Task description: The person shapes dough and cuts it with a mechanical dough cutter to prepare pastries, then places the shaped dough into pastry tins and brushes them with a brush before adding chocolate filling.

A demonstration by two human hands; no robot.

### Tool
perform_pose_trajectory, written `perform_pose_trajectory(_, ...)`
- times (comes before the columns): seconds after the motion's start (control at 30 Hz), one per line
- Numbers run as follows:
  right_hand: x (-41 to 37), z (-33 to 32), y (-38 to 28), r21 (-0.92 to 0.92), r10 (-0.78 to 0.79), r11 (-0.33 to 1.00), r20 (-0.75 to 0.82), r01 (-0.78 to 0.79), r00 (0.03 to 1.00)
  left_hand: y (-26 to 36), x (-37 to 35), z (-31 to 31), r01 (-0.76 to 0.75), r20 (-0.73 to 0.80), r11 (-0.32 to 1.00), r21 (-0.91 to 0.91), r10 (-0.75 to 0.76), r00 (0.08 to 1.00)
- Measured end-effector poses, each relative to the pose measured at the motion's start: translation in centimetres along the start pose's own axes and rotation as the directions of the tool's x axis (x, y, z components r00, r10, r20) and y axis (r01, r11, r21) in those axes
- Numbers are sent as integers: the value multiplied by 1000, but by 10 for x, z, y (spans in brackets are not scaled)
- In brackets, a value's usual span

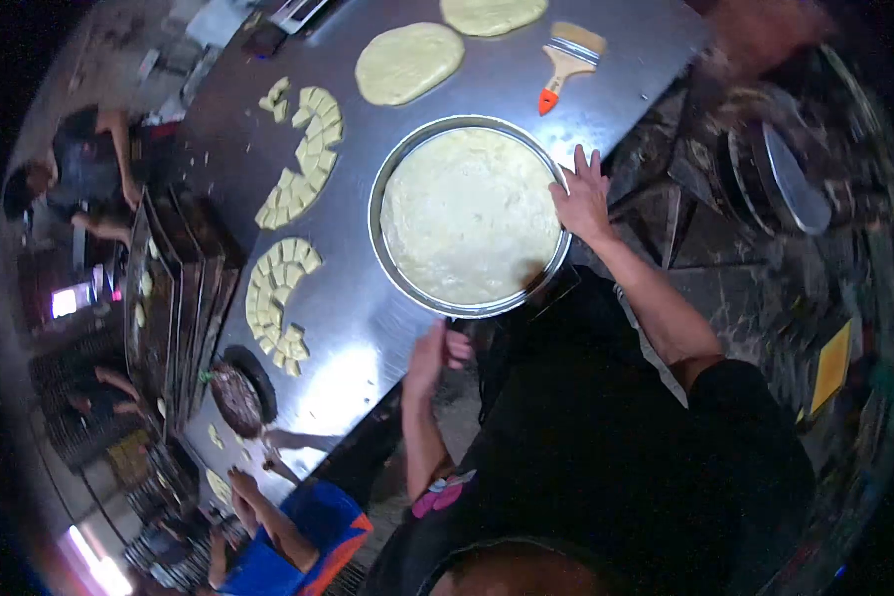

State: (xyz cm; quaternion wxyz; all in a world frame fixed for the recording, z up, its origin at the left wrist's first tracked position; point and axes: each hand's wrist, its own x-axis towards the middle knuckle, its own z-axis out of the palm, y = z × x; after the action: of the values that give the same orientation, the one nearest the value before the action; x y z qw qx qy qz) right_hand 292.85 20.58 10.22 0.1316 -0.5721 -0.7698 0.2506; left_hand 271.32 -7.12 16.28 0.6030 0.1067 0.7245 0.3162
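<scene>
A large round metal pan (375, 230) holds a flat sheet of pale dough (472, 214) that spreads almost to its wall. My right hand (584, 202) rests against the pan's right rim, with its fingers stretched out and apart. Just below the pan's near rim is my left hand (435, 360), its fingers curled in. Whether anything sits inside those curled fingers is hidden. Beyond the pan lies a wide brush (568, 66) with a wooden handle and an orange tip. Two flattened dough rounds (409, 64) (492, 14) lie at the far side.
Cut dough pieces (280, 298) form curved rows on the metal table (358, 159), left of the pan. A dark round pan (238, 392) and stacked trays (174, 288) stand farther left. Another person's hands (248, 492) work at the table's lower left. Dark equipment (755, 179) stands right.
</scene>
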Motion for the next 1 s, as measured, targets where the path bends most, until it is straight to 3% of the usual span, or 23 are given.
perform_pose_trajectory(0.03,-14,5,8,85,35,996,-34,-32,999,-3,-4,14,52,51,999,7,-53,997)
perform_pose_trajectory(0.07,-30,11,18,162,72,985,-64,-61,995,-16,2,20,43,115,995,-92,-33,993)
perform_pose_trajectory(0.1,-51,27,34,103,99,991,-165,-83,981,-23,6,26,34,106,976,-214,-11,994)
perform_pose_trajectory(0.13,-70,24,40,194,163,973,-210,-122,964,-28,9,39,34,100,940,-339,0,995)
perform_pose_trajectory(0.17,-94,15,52,380,333,880,-67,-285,941,-31,14,46,-87,82,900,-427,134,988)
perform_pose_trajectory(0.2,-121,-9,45,543,461,721,88,-431,883,-30,23,53,-87,76,868,-490,142,987)
perform_pose_trajectory(0.27,-165,-1,73,761,599,507,26,-404,800,-25,41,80,-167,65,864,-474,224,972)
perform_pose_trajectory(0.33,-197,32,127,869,786,200,133,-452,604,-8,44,120,-232,138,890,-393,307,942)
perform_pose_trajectory(0.37,-210,15,127,912,845,100,133,-397,518,-7,52,135,-216,255,936,-278,289,923)
perform_pose_trajectory(0.4,-222,9,142,922,857,100,112,-375,504,-4,58,150,-213,360,965,-156,256,897)
perform_pose_trajectory(0.43,-236,8,167,887,906,151,53,-436,420,7,54,175,-184,349,982,-38,186,918)
perform_pose_trajectory(0.5,-256,-2,204,838,959,195,-55,-510,276,4,74,221,-176,474,983,-49,179,862)
perform_pose_trajectory(0.53,-262,-12,213,846,964,190,-64,-499,257,8,75,245,-142,515,989,-27,136,846)
perform_pose_trajectory(0.6,-268,-34,229,900,996,89,-83,-426,33,-2,96,286,-149,535,989,18,117,837)
perform_pose_trajectory(0.63,-274,-39,248,912,990,132,-99,-389,104,-3,107,310,-156,539,987,45,107,835)
perform_pose_trajectory(0.67,-278,-43,268,917,989,136,-106,-375,98,-6,114,330,-126,543,991,40,85,836)
perform_pose_trajectory(0.73,-277,-61,294,835,991,127,-89,-536,96,-10,130,361,-27,569,999,44,-3,822)
perform_pose_trajectory(0.77,-272,-41,321,749,911,374,-408,-547,63,-10,136,373,-40,546,995,86,-14,838)
perform_pose_trajectory(0.8,-265,-48,333,750,910,376,-411,-544,63,-4,136,387,-44,548,995,85,-10,837)
perform_pose_trajectory(0.87,-246,-65,358,868,993,109,-122,-484,4,8,139,416,33,576,999,-15,-18,817)
perform_pose_trajectory(0.9,-234,-75,368,863,992,119,-128,-491,16,19,144,429,50,643,998,27,-55,764)
perform_pose_trajectory(0.93,-223,-81,380,929,989,121,-85,-350,118,35,142,439,81,679,991,106,-131,722)
perform_pose_trajectory(1.0,-202,-97,393,970,969,116,-64,-213,237,54,147,454,88,638,894,439,-379,670)
